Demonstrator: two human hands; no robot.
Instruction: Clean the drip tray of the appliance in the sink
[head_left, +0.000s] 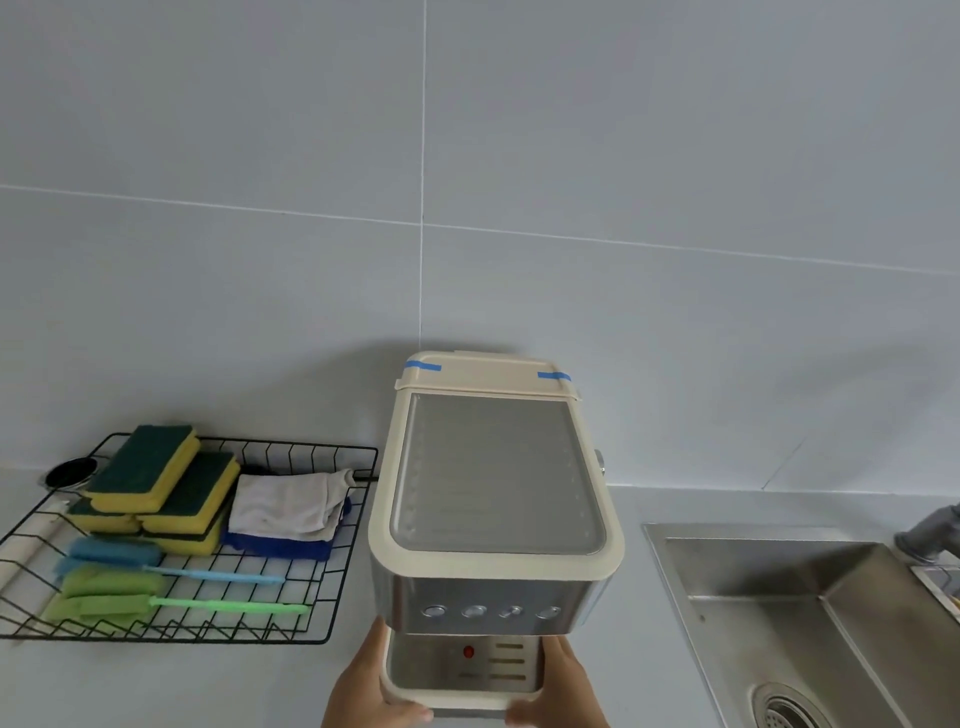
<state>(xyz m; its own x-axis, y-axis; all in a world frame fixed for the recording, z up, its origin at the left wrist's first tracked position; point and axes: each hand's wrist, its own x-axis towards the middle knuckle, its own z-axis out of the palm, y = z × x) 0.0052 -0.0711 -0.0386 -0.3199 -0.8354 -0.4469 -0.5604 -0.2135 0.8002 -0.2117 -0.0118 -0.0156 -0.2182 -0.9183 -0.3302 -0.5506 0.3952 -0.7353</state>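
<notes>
Both hands clamp drip tray (462, 693): left hand (363, 691) at 9 o'clock end, right hand (558, 686) at 3; sink (779, 613) off toward 3.

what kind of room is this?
Most likely a kitchen counter area: a stainless sink is set into the counter, a coffee machine stands against the tiled wall, and a wire rack holds sponges and cloths.
</notes>
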